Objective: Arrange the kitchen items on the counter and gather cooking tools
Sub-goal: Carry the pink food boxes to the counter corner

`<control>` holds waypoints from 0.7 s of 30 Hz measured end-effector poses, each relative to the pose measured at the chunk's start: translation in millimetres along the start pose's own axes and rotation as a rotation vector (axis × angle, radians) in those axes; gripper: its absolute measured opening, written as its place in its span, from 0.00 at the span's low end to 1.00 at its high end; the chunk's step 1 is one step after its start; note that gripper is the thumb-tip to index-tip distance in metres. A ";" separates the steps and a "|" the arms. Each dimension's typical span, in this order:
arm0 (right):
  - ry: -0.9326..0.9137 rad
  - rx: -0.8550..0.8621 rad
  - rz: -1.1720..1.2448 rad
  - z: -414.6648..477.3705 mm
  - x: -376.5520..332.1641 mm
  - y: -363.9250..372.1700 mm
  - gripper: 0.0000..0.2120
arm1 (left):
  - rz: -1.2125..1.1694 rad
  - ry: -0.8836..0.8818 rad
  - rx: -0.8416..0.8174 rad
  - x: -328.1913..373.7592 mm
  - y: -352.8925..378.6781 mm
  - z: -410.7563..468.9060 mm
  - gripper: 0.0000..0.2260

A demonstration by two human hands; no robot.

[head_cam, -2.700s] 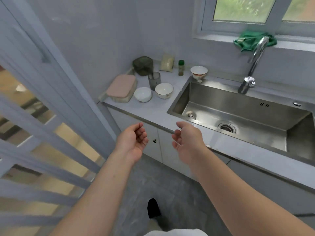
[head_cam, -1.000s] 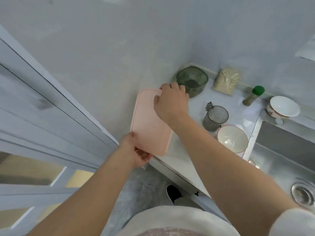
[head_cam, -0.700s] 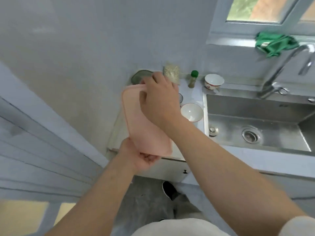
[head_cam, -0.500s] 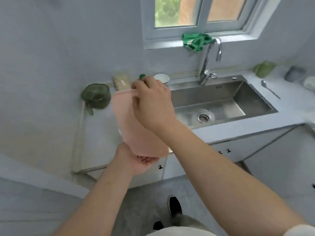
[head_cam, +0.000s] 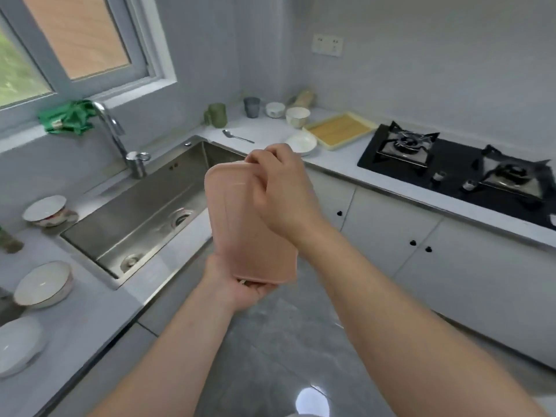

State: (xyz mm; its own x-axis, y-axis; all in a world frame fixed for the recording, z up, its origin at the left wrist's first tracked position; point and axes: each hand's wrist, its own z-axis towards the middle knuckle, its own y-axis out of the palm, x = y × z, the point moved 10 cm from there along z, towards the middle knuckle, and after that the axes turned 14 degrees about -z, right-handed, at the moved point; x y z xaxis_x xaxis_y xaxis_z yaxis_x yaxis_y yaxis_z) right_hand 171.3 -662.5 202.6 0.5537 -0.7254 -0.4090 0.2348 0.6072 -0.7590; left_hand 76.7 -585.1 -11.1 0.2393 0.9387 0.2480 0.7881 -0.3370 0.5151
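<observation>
Nearest, a person's L hand (head_cam: 240, 285) cups the lower short edge of a pink lid (head_cam: 237, 224) from below, fingers curled under it. Pink lid is flat w/ a raised rim, held on end and tilted, in the air above the grey floor, in front of the sink (head_cam: 144, 212); whether lid or thin board, can't tell. R hand (head_cam: 279, 191) pinches the top edge, fingers curled over it.

On the counter (head_cam: 90, 320) at L: a white dish (head_cam: 18, 344) at the near edge, then a white bowl (head_cam: 42, 284) w/ plain white inside, then a patterned bowl (head_cam: 45, 207) by the sink's far L corner; its inside can't be seen. Sink is steel, w/ a round drain strainer in the basin. Behind it a curved tap (head_cam: 111, 127) and a green cloth (head_cam: 66, 117) on the sill.

Far counter, L to R: green mug (head_cam: 217, 115), grey cup (head_cam: 251, 107), small white bowl (head_cam: 274, 109), larger white bowl (head_cam: 297, 116); contents too far to tell. In front, a spoon (head_cam: 237, 136) and a white plate (head_cam: 301, 142), just beside a yellow tray (head_cam: 340, 129) w/ a tan inner surface. Black gas hob (head_cam: 451, 167) at R.
</observation>
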 end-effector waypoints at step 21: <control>0.562 0.292 -0.083 -198.5 454.2 -355.4 0.11 | 0.603 -0.143 -0.090 -444.7 261.5 3.5 0.25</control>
State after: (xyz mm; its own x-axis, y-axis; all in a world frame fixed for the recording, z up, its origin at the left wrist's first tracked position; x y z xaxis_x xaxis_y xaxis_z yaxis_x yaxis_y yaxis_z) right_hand 180.7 -1272.1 186.0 0.0393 -0.7850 -0.6182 0.5107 0.5476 -0.6629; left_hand 178.4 -1090.4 10.4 0.7059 0.5793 0.4075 0.4411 -0.8097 0.3871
